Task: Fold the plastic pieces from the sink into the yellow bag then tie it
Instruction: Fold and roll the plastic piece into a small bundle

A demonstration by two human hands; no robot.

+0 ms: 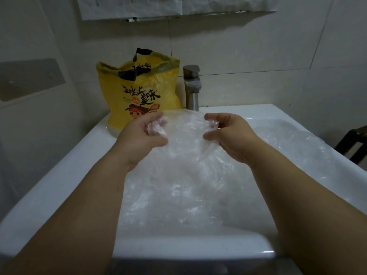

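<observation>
Left hand [146, 133] and right hand [226, 132] pinch the clear plastic sheet [186, 132] between curled fingers above the sink [59, 175]; yellow bag [139, 92] bears Chinese characters, including "美味".

sink [59, 175]: glossy white ceramic | tap [192, 90]: brushed metal | yellow bag [143, 92]: crinkled plastic

Home bathroom: white basin [59, 175], steel tap [191, 90], tiled walls [258, 56].

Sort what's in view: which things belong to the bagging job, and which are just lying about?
Job: plastic sheet, pinched by left hand and right hand; loose plastic in the sink; yellow bag, open, on the sink's back rim.
Just there: tap; paper on the wall; grey wall plate.
</observation>
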